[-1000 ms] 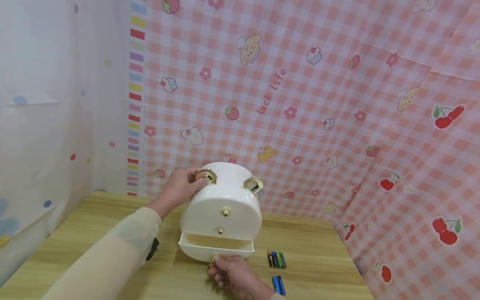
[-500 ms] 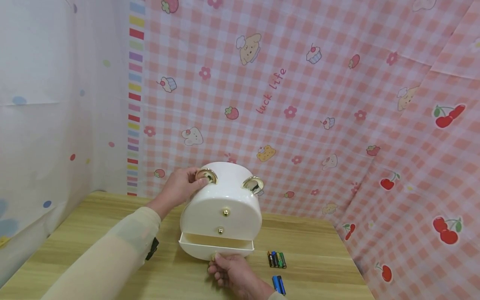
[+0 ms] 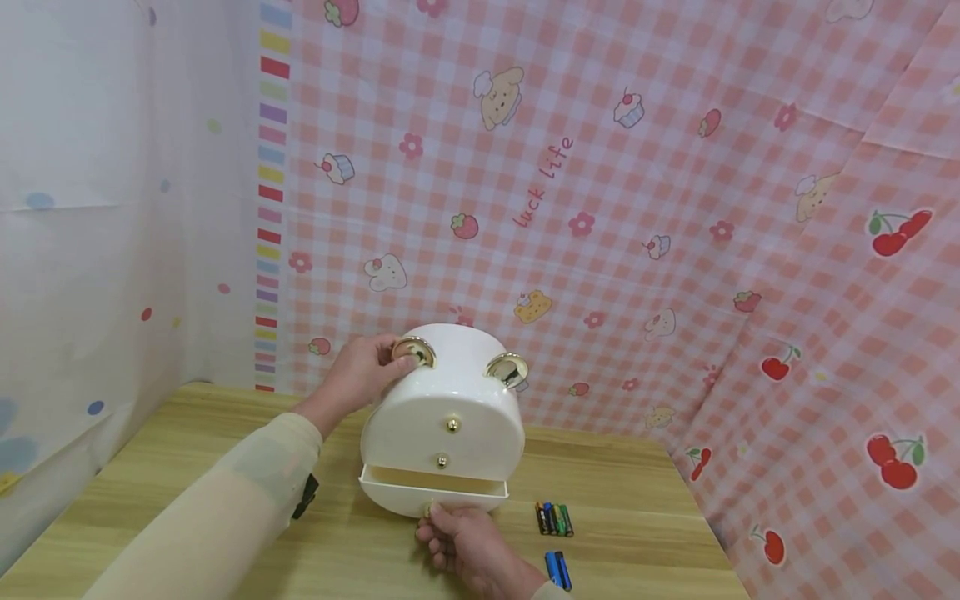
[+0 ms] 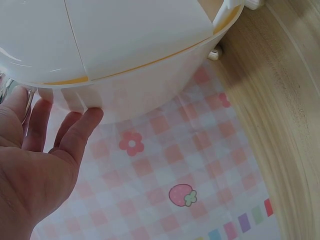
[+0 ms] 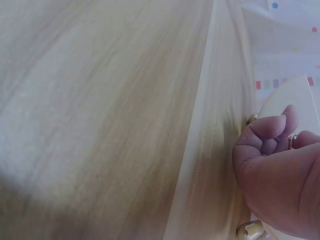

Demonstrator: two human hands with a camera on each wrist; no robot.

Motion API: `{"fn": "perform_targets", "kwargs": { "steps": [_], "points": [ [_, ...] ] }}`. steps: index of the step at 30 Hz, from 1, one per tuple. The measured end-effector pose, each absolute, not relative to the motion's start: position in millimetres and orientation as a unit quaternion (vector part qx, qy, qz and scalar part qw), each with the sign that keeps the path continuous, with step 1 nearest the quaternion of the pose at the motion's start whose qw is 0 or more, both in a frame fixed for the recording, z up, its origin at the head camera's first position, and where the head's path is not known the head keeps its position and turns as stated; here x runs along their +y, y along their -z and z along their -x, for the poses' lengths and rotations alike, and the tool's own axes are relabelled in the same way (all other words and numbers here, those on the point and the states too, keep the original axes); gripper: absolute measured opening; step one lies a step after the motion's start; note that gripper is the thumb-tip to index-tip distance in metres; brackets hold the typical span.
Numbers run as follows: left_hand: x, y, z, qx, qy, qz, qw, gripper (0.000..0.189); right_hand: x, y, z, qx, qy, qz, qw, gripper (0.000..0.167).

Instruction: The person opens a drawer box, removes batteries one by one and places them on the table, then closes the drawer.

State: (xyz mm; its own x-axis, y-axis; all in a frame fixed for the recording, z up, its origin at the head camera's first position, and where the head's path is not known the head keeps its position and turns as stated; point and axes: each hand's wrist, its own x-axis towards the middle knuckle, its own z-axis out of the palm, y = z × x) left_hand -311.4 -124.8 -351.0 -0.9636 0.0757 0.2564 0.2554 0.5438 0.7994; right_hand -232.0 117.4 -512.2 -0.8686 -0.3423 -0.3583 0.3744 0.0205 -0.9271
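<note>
A white, rounded storage box (image 3: pixel 457 379) with two gold-rimmed ears stands on the table. My left hand (image 3: pixel 363 371) holds its left ear (image 3: pixel 422 343), thumb in front and fingers behind. The left wrist view shows the fingertips (image 4: pixel 93 114) of that hand against the back wall. Below the upper knobs, the bottom drawer (image 3: pixel 390 497) is pulled partly out; its visible inside is bare. My right hand (image 3: pixel 474 543) pinches the gold drawer knob (image 3: pixel 429 508) between thumb and finger, the other fingers curled. In the right wrist view, the knob (image 5: pixel 293 141) shows between the fingers.
To the box's right, several small batteries (image 3: pixel 553 518) lie side by side on the wooden table (image 3: pixel 630 533). Nearer the front lie two blue batteries (image 3: pixel 558 570). A pink checked cloth (image 3: pixel 600 333) hangs close behind the box.
The bottom drawer has slid slightly inward, the right hand moving with it on the knob. The left hand stays in place on the ear.
</note>
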Motion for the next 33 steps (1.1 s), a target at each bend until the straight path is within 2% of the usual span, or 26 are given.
{"fn": "perform_targets", "kwargs": {
  "steps": [33],
  "points": [
    [-125, 352, 312, -0.876, 0.465, 0.094, 0.087, 0.018, 114, 514, 245, 0.658, 0.713, 0.004, 0.244, 0.028]
  ]
}}
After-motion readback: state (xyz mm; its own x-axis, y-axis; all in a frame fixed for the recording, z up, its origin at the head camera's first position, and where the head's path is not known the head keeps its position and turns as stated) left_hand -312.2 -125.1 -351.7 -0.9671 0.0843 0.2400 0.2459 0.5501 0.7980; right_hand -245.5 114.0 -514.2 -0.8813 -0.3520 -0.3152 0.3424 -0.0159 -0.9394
